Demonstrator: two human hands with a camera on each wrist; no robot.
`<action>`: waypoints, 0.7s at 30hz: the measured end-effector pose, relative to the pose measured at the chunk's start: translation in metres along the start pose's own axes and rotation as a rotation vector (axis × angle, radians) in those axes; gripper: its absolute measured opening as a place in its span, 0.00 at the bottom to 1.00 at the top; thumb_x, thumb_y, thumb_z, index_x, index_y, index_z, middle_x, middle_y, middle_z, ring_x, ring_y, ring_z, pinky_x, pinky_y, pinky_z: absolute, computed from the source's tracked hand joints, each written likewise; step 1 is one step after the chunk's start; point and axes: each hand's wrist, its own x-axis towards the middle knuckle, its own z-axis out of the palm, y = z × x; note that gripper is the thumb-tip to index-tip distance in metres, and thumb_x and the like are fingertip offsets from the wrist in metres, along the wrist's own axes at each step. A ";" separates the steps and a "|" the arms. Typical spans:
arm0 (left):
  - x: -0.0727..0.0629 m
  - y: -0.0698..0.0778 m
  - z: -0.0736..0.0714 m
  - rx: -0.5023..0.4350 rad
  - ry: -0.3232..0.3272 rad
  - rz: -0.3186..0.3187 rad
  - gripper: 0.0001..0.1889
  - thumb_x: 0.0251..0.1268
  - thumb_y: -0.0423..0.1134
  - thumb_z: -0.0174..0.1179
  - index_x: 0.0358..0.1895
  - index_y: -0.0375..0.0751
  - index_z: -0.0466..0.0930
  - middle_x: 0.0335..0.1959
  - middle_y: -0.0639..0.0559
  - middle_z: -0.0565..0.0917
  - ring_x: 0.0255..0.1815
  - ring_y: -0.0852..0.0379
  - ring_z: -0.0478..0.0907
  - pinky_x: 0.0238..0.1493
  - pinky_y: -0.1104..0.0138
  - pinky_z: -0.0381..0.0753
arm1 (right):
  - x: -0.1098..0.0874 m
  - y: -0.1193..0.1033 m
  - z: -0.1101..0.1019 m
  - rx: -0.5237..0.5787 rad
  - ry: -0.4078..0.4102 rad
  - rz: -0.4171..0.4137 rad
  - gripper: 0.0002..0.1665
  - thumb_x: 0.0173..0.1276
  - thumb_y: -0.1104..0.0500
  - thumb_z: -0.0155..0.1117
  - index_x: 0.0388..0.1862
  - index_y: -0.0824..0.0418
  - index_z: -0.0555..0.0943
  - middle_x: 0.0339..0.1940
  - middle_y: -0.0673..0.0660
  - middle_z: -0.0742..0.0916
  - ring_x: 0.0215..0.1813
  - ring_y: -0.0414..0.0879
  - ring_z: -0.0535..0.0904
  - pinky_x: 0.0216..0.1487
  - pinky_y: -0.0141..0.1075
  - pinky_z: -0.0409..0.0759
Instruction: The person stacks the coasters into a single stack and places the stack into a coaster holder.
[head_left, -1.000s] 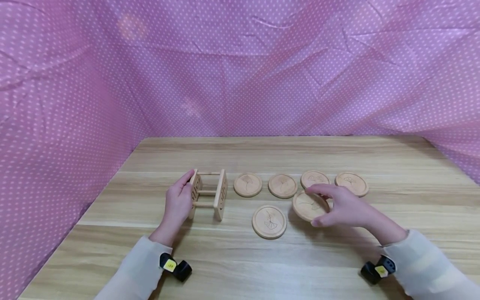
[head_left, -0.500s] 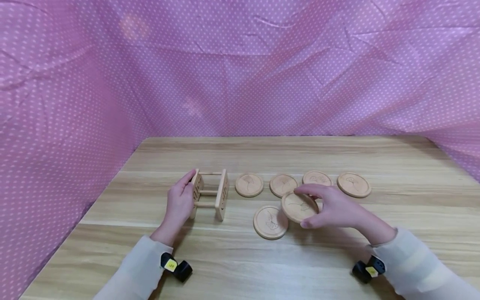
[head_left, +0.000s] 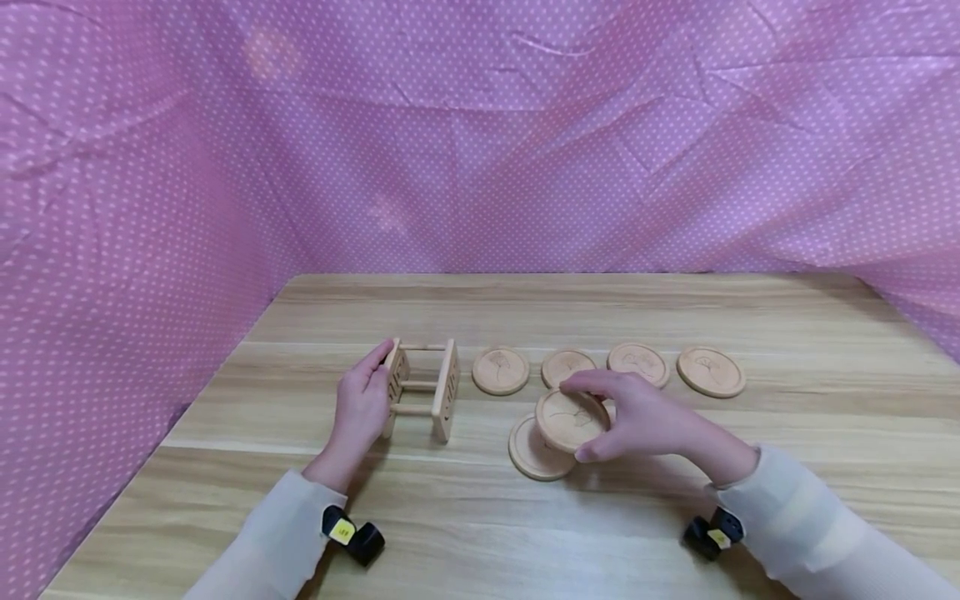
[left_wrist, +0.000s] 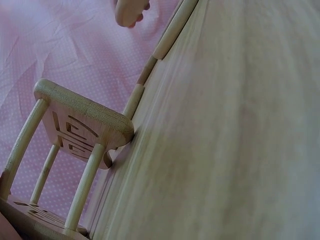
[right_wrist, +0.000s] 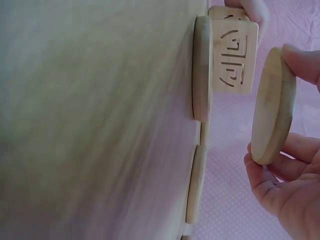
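My left hand [head_left: 362, 406] grips the left panel of a small wooden coaster holder [head_left: 445, 392], two cut-out side panels joined by round rods. In the left wrist view the holder's rods [left_wrist: 86, 187] show, and a bit of hand at the lower left corner. My right hand [head_left: 645, 417] pinches a round wooden coaster [head_left: 572, 421] by its edge, thumb on one side and fingers opposite. The right wrist view shows this held coaster [right_wrist: 272, 107] raised off the table and tilted. Below it in the head view lies another coaster [head_left: 534, 457], partly covered.
Behind the right hand runs a row of engraved coasters: one [head_left: 500, 371] beside the holder, one [head_left: 567, 364] partly overlapped by the held coaster, then two more [head_left: 638, 362] [head_left: 711, 372] rightward. Pink dotted cloth [head_left: 480, 150] hangs around the wooden table [head_left: 480, 308].
My right hand has carried the pinched coaster leftward, from near the right part of the row to over the front coaster. My left hand stays on the holder.
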 end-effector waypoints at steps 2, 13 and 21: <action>0.000 0.000 0.000 -0.005 0.002 -0.004 0.21 0.70 0.32 0.39 0.65 0.37 0.67 0.65 0.41 0.68 0.62 0.47 0.67 0.60 0.56 0.69 | 0.002 0.000 0.002 0.000 -0.004 -0.009 0.44 0.39 0.52 0.77 0.58 0.65 0.74 0.55 0.58 0.81 0.54 0.52 0.76 0.55 0.46 0.74; 0.000 -0.002 0.001 -0.020 0.009 -0.008 0.22 0.69 0.32 0.39 0.64 0.38 0.68 0.65 0.41 0.69 0.60 0.48 0.68 0.59 0.56 0.70 | 0.010 -0.001 0.010 0.018 -0.093 -0.031 0.44 0.39 0.51 0.77 0.58 0.67 0.74 0.56 0.59 0.81 0.54 0.53 0.76 0.56 0.47 0.74; 0.000 -0.003 0.000 -0.004 0.001 0.005 0.22 0.70 0.32 0.38 0.65 0.37 0.66 0.66 0.42 0.67 0.66 0.46 0.64 0.64 0.56 0.65 | 0.016 -0.001 0.016 -0.005 -0.157 -0.051 0.45 0.40 0.49 0.77 0.57 0.68 0.74 0.56 0.59 0.80 0.56 0.54 0.76 0.57 0.47 0.72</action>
